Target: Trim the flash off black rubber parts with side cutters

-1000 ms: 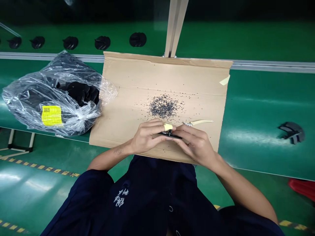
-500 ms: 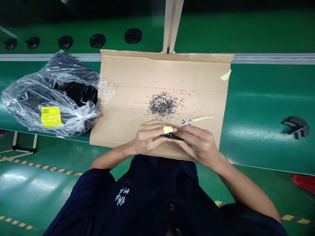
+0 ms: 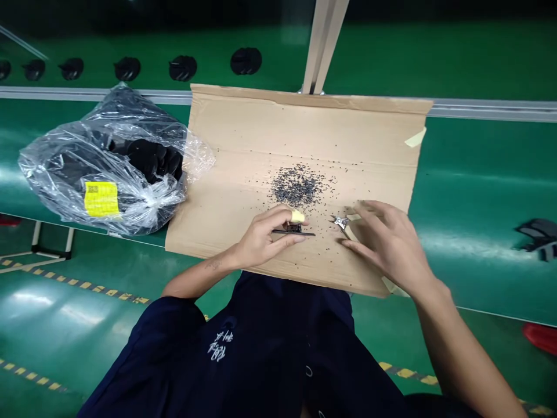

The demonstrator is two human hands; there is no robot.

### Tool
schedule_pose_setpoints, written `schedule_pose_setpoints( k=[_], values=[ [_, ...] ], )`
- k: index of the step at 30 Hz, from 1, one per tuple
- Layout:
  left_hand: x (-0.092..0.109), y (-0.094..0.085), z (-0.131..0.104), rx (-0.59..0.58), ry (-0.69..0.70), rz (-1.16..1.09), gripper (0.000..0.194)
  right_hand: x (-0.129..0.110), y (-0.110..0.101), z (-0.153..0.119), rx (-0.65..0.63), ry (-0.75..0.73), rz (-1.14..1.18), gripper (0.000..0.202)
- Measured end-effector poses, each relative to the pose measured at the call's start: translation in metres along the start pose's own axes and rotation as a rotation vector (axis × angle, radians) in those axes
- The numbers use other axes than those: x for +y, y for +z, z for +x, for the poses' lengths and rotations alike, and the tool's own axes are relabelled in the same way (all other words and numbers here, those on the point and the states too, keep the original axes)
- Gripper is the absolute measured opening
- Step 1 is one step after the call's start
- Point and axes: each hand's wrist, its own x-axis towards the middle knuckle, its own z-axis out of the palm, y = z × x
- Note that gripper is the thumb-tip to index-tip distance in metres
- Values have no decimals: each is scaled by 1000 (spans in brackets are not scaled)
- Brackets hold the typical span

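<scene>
My left hand [image 3: 266, 235] pinches a thin black plastic part [image 3: 295, 230] between thumb and fingers, just above the cardboard sheet [image 3: 230, 203]. Yellow tape wraps one of its fingertips. To the right, my right hand [image 3: 387, 241] is spread, thumb and fingers apart, over the pale handles of small cutting pliers [image 3: 342, 222]. Its fingers are slightly blurred and hide part of the handles. A scatter of tiny black bits [image 3: 296, 186] lies on the cardboard beyond both hands.
A clear plastic bag [image 3: 56, 168] of black parts with a yellow label lies left, overlapping the cardboard. One black part [image 3: 539, 235] sits far right on the green table [image 3: 483, 220]. Several black parts [image 3: 183, 68] stand in a row behind the metal rail [image 3: 487, 109].
My right hand has let go of the black part and moved right to the pliers, opening. My left hand keeps the part. The whole view has shifted slightly.
</scene>
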Motion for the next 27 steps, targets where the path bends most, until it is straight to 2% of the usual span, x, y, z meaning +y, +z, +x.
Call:
schedule_pose_setpoints(
  k=[5,8,11,14,16,21,27],
  values=[
    [3,4,0,-12,-162,-77,26,7,12,-4,-80,-14,-103,61],
    [5,4,1,-2,-123,-91,26,4,5,-4,-67,-4,-83,48],
    [8,3,2,37,-78,-88,29,-8,-10,-1,8,1,78,39],
    [10,2,4,51,-45,-87,25,-28,-25,4,72,-97,276,34],
    [11,2,4,50,-12,-94,23,-39,-32,9,50,-174,322,32],
    [12,0,4,42,21,-81,23,-50,-33,19,27,-281,195,38],
    [11,-1,2,52,49,-70,24,-52,-30,22,42,-311,132,37]
  ],
)
